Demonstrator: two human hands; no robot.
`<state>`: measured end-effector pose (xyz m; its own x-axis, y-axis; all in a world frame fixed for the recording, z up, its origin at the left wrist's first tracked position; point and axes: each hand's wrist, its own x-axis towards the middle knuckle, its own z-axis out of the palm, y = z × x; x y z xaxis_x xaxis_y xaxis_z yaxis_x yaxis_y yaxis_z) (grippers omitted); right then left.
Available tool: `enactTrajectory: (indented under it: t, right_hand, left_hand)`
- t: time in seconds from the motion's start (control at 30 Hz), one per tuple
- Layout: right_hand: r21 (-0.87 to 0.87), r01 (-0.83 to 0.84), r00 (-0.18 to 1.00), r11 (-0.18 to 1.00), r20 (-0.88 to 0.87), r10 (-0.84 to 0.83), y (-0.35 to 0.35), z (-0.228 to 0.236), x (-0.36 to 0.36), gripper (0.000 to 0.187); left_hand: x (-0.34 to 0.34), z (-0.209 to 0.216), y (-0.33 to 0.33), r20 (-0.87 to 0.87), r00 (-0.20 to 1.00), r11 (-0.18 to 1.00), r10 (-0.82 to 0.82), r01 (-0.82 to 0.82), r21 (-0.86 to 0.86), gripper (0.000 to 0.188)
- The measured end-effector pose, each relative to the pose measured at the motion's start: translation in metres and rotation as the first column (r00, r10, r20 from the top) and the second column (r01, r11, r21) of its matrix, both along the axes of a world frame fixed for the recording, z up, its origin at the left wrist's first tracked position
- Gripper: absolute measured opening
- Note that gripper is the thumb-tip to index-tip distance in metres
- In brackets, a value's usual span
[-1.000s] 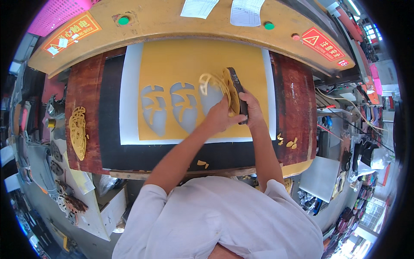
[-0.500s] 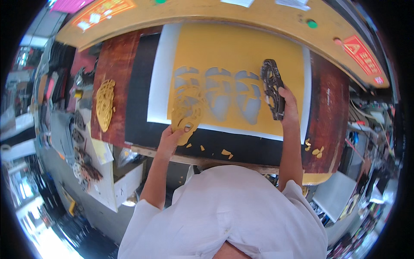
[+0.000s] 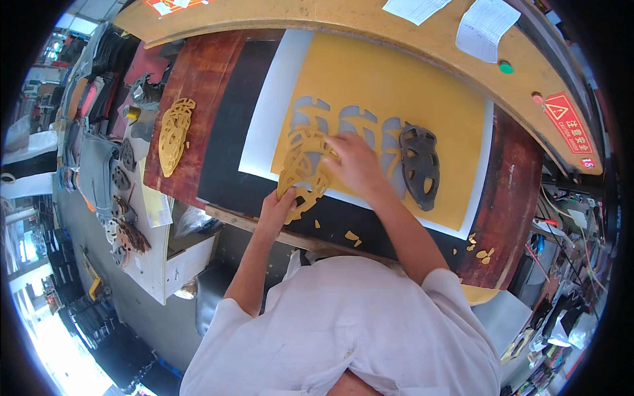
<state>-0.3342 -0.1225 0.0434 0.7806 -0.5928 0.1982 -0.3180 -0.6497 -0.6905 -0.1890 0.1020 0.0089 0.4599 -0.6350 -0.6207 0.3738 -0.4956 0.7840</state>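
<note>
Thin yellow cut-out shoe-upper pieces (image 3: 305, 158), full of slots, are gripped at their lower end by my left hand (image 3: 279, 207). My right hand (image 3: 355, 165) is at their upper right side, its fingers blurred and bent close to the edge; whether they pinch it I cannot tell. Beneath lies a yellow sheet (image 3: 396, 72) with a row of shoe-shaped openings showing pale backing. To the right of my right hand, a dark shoe-shaped cutting die (image 3: 421, 168) rests flat on that sheet, untouched.
On the reddish-brown table (image 3: 214, 72) at left sits a stack of yellow cut pieces (image 3: 175, 137). Yellow scraps (image 3: 352, 236) dot the black mat (image 3: 224, 158) and the table's right end. A machine beam (image 3: 343, 16) with a green button (image 3: 506, 67) spans the far side.
My right hand has let go of the cutting die, now lying on the sheet, and has moved left to the yellow pieces. My left hand still holds them. The view has turned slightly.
</note>
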Motion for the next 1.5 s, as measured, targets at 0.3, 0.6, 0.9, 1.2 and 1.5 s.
enactTrajectory:
  t: [0.3,0.6,0.9,1.2,1.5]
  right_hand:
    - [-0.131,-0.074,0.989,0.989,-0.134,0.056,-0.007,-0.048,0.047,0.022]
    - [-0.081,-0.051,0.992,0.995,-0.117,0.041,-0.005,-0.040,0.049,0.018]
    - [0.386,0.169,0.974,0.907,0.073,-0.212,-0.024,-0.033,0.035,0.006]
    - [0.047,0.052,0.967,0.998,-0.252,-0.038,-0.012,-0.027,0.007,0.025]
    - [0.613,0.161,0.986,0.773,-0.135,-0.098,-0.011,0.006,-0.051,0.025]
  left_hand:
    - [-0.004,-0.009,0.006,-0.032,0.994,0.993,0.106,-0.107,-0.039,0.024]
    - [-0.005,-0.006,0.004,-0.065,0.989,0.990,0.132,-0.135,-0.049,0.024]
    - [-0.006,-0.010,0.003,-0.007,0.990,0.989,0.144,-0.144,-0.031,0.023]
    - [-0.005,-0.014,0.004,-0.030,0.986,0.984,0.163,-0.164,-0.071,0.024]
    - [-0.004,-0.007,0.008,-0.024,0.995,0.993,0.093,-0.095,-0.068,0.026]
